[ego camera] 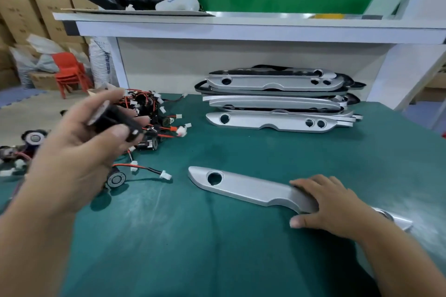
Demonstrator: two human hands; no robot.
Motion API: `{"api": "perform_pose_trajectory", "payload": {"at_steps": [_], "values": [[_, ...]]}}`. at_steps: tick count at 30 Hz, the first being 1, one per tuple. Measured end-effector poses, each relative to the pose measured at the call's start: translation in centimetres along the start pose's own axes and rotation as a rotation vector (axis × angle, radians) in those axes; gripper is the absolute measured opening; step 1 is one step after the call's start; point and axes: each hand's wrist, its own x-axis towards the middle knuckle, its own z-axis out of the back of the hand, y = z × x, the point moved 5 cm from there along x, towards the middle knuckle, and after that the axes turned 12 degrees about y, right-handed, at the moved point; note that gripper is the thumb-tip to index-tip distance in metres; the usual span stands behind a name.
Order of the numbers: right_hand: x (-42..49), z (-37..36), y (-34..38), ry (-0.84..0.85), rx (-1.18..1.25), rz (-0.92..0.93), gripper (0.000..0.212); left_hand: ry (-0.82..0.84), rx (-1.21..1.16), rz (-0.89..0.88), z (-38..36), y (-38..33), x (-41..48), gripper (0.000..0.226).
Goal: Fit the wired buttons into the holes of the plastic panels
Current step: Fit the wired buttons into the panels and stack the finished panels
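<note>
L hand point(79, 147) pinches a black wired button point(115, 124); R hand point(330, 202) grips silver panel point(251, 188). Best: steady panel, feed wires thru round hole point(214, 178) first.

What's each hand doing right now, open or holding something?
Left hand: grips a black wired button, blurred.
Right hand: holds the silver panel, fingers over it, thumb at its near edge.
</note>
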Motion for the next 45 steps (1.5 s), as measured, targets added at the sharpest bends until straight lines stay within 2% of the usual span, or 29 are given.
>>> {"api": "perform_pose_trajectory", "payload": {"at_steps": [1,4,6,12,16,23,26,29,31,33,36,39,40,43,45], "values": [[0.1,0.0,-0.1,-0.016,0.002,-0.001,0.092,0.031,-0.071,0.005,-1.4,0.9,0.4,0.034],[0.1,0.5,-0.1,-0.073,0.039,0.024,0.081,-0.064,-0.206,0.067,-3.5,3.4,0.8,0.035],[0.0,0.7,0.1,-0.105,0.018,0.042,0.076,-0.071,-0.236,0.110,-4.1,4.6,0.7,0.036],[-0.4,1.8,0.4,-0.339,-0.026,-0.013,0.068,-0.097,-0.307,0.168,-4.4,6.4,0.1,0.036],[-0.4,1.9,0.3,-0.372,-0.035,-0.051,0.071,-0.110,-0.401,0.160,-3.8,6.2,0.2,0.032],[-1.0,2.2,0.6,-0.390,-0.019,-0.048,0.068,-0.144,-0.367,0.187,-3.9,6.5,0.4,0.030],[-1.3,2.5,1.3,-0.434,-0.018,-0.019,0.064,-0.113,-0.192,0.216,-4.4,6.7,0.7,0.032],[-1.6,2.8,2.5,-0.529,0.001,0.047,0.058,0.044,0.351,0.206,-6.0,6.6,1.0,0.040],[-1.8,3.0,3.0,-0.609,0.012,0.072,0.055,0.121,0.686,0.128,-7.5,6.5,1.3,0.042],[-2.0,3.0,3.2,-0.653,0.023,0.081,0.054,0.092,0.806,0.088,-8.4,6.9,1.7,0.041],[-2.0,3.0,2.7,-0.647,0.046,0.058,0.054,0.029,0.830,0.203,-8.8,8.5,2.2,0.048],[-2.0,2.9,2.3,-0.612,0.082,0.039,0.054,0.172,0.664,0.325,-9.0,10.0,1.7,0.067],[-2.0,2.9,2.2,-0.610,0.090,0.038,0.054,0.156,0.555,0.351,-8.9,10.1,1.5,0.071],[-2.0,2.9,2.1,-0.582,0.098,0.037,0.054,-0.055,0.084,0.380,-7.9,11.3,1.1,0.069],[-1.9,2.6,2.3,-0.521,0.082,0.040,0.054,-0.122,-0.215,0.384,-7.9,12.1,0.9,0.061]]}}
